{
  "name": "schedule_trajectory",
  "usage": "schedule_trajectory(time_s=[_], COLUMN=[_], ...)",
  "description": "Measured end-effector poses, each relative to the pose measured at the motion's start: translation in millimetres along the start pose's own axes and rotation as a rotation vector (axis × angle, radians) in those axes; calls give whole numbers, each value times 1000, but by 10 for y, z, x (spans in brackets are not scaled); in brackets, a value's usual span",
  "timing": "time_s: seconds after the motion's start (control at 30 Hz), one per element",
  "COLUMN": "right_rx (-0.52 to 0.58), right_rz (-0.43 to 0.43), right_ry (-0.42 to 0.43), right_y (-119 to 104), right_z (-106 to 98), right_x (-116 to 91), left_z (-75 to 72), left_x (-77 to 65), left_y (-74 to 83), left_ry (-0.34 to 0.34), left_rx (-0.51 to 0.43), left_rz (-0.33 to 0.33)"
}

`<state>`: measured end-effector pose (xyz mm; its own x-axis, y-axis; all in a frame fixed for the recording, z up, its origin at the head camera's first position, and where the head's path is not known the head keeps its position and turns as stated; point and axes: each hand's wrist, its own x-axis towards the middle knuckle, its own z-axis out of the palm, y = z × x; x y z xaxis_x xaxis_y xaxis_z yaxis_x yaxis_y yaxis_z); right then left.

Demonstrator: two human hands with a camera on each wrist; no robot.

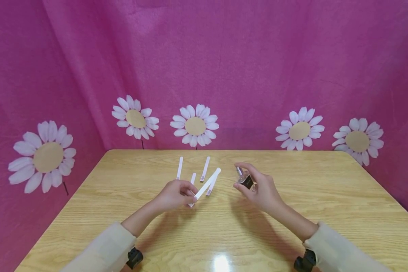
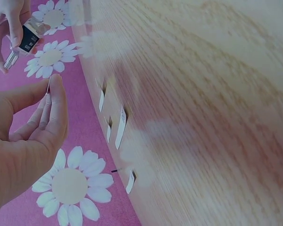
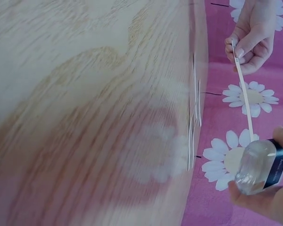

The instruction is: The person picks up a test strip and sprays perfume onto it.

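Left hand [image 1: 176, 194] pinches a white strip [image 1: 207, 185] near one end, the strip slanting away forward and to the right. So thin a piece might swivel or slip out if the thumb eased. Just beyond this hand, four loose strips [image 1: 205, 169] lie on the worktop [image 1: 204, 234] (one partly hidden by the fingers); a low sweep of the hand could scatter them, and stray drops could wet them. Farther right, the right hand [image 1: 263, 189] holds a glass bottle [image 1: 247, 182], tilted, thumb at its base and forefinger up by the nozzle [image 1: 239, 170]. Smooth glass probably gives little hold, so an off-centre press could twist it. I cannot tell where the nozzle's opening faces; a misjudged angle could spray the left hand.
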<state>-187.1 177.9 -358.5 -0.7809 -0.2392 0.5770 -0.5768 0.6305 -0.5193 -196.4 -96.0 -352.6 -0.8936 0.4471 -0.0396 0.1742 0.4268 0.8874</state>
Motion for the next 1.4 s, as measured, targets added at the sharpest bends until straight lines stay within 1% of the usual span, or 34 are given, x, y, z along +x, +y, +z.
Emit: schedule_trajectory(time_s=[0.13, 0.2, 0.33, 0.47, 0.6, 0.73, 0.9, 1.0, 1.1, 1.23, 1.4], right_rx=[-12, -15, -10, 7, 63, 153, 288, 335, 345, 328, 294], right_rz=[-2, 13, 30, 6, -25, -25, 24, 58, 84, 99, 107], right_ry=[2, 6, 19, 29, 16, -8, -21, -31, -31, -24, -14], right_y=[-18, -27, -35, -22, 5, 54, 160, 226, 280, 339, 396], right_z=[-8, -14, -24, -45, -94, -158, -218, -254, -287, -318, -344], right_x=[-4, -8, -9, -8, -7, -13, -37, -66, -100, -136, -169], left_z=[-10, -14, -28, -60, -132, -224, -340, -401, -455, -521, -611], left_x=[-3, -2, -9, -32, -74, -105, -139, -157, -171, -182, -174], left_y=[5, 5, 10, -10, -45, -95, -150, -200, -264, -352, -456], left_ry=[-6, -9, -8, 3, 16, 31, 65, 95, 137, 196, 216], left_rx=[1, 2, 4, 9, -3, -30, -51, -48, -15, 20, -16], left_rz=[19, 21, 13, 1, -16, -28, -55, -75, -108, -163, -185])
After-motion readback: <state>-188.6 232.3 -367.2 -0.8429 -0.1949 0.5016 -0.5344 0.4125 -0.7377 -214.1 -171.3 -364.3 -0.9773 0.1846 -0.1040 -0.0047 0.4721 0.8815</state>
